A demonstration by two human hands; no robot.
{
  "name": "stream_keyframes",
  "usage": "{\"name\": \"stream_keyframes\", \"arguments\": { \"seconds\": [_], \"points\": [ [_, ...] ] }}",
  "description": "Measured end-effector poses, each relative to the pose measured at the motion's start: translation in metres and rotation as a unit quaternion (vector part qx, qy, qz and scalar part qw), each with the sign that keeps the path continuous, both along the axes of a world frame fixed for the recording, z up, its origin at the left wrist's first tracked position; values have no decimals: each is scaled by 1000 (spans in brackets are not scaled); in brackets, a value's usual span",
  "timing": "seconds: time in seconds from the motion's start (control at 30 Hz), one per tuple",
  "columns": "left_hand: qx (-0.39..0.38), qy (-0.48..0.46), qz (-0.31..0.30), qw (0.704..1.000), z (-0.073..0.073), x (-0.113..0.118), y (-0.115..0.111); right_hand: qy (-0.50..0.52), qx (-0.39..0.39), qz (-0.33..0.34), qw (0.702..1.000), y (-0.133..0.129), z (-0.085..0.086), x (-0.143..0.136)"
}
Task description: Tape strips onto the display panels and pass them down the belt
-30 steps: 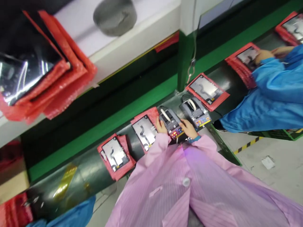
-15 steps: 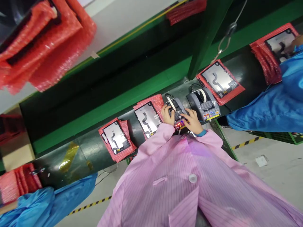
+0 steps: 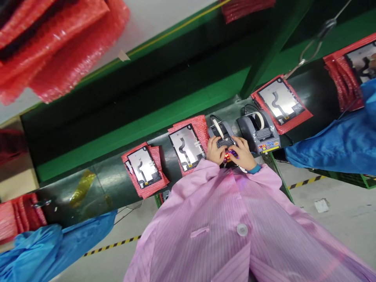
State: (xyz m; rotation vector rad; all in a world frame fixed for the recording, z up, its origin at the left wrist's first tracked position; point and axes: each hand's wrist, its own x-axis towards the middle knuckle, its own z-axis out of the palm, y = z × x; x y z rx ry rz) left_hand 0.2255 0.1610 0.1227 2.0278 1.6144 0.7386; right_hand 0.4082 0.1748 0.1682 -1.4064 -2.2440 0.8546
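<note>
dark green counter point(image 3: 113, 176) runs slantwise across your view, above a pale floor point(image 3: 299, 184). on it, right under your two hands, sits the tape dispenser point(image 3: 225, 135), between a silver panel point(image 3: 192, 143) on red bubble wrap point(image 3: 202, 127) and a second dispenser point(image 3: 261, 133). it has a grey body, a whitish tape roll point(image 3: 217, 128) standing on edge, and a red-lit display point(image 3: 226, 156) near the front, too small to read.

your left hand point(image 3: 216, 150) lies over its front left corner, fingers bent; you can't tell whether they pinch anything. your right hand point(image 3: 244, 153) covers the front right, its thumb spread from the forefinger, the gap showing between them. compared with half a second ago, your hands have drawn closer together over the front, and the whole scene has slid a little rightward in your view.

the dispenser's front faces you, the tape roll toward the back. its long axis runs away from your body, across the counter, with the far end leaning left.
</note>
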Motion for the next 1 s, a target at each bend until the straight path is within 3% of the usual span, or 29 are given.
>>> {"name": "stream_keyframes", "arguments": {
  "seconds": [0.1, 0.27, 0.4, 0.63, 0.83, 1.0],
  "points": [
    [14, -9, 13, 1000, 3, 0, 3, 22, 0, -38, 999, 5, 3, 2],
    [18, -27, 157, 987, 2, 2, 12, 38, -13, -147, 988, 26, -4, 9],
    [6, -30, 205, 978, 0, 7, 18, 2, -95, -138, 986, 42, -13, 11],
    [-4, 30, 114, 993, 11, 20, 17, -39, -139, -115, 983, 42, -5, 4],
    [-42, 94, 115, 988, 23, 33, 25, -144, -149, -152, 967, 50, 19, -20],
    [-131, 166, 98, 972, 45, 39, 30, -266, -165, -125, 942, 58, 40, -33]
  ]
}}
